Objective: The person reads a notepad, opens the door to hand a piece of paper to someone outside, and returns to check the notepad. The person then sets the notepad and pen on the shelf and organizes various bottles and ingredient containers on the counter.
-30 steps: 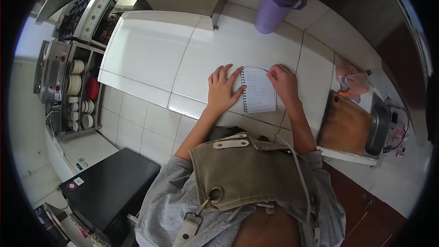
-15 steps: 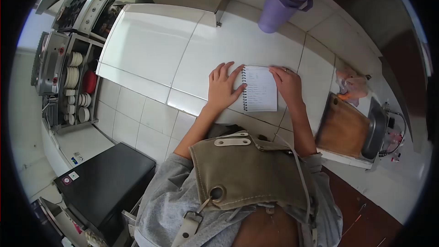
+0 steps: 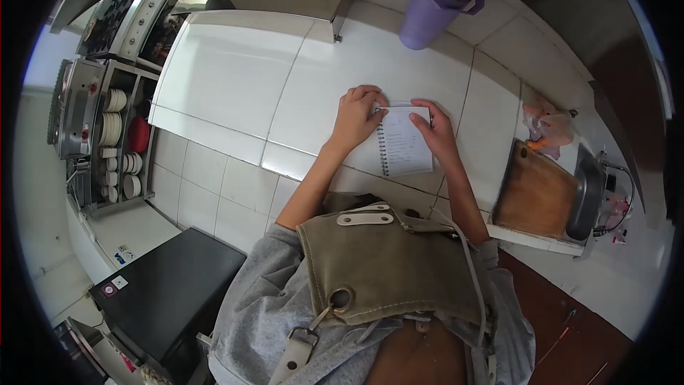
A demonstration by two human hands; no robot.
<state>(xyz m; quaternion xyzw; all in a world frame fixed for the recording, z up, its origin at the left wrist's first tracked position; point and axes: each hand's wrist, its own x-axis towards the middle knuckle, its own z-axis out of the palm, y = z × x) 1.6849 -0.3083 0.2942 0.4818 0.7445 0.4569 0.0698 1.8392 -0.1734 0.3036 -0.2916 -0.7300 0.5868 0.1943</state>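
A small spiral notebook (image 3: pixel 405 146) lies on the white tiled counter (image 3: pixel 299 110), its page covered with lines of handwriting. At its upper left corner, my left hand (image 3: pixel 360 115) is closed, with thumb and curled fingers on the spiral edge. My right hand (image 3: pixel 436 132) grips the upper right edge, thumb on top of the page and fingers behind it. Both wrists come in from below, past the olive apron (image 3: pixel 399 264) I wear over a grey shirt.
A purple lidded tumbler (image 3: pixel 436 7) stands at the back. To the right, a wooden board (image 3: pixel 536 192) lies beside a sink (image 3: pixel 586 196), with a plastic bag (image 3: pixel 547 125) behind. Stacked plates (image 3: pixel 112 128) fill a rack at left, near a stove (image 3: pixel 117 18). A black-topped appliance (image 3: pixel 167 292) stands lower left.
My left hand has moved from lying spread beside the notebook to closing on its upper left corner. My right thumb has come over the page while the fingers wrap behind the edge.
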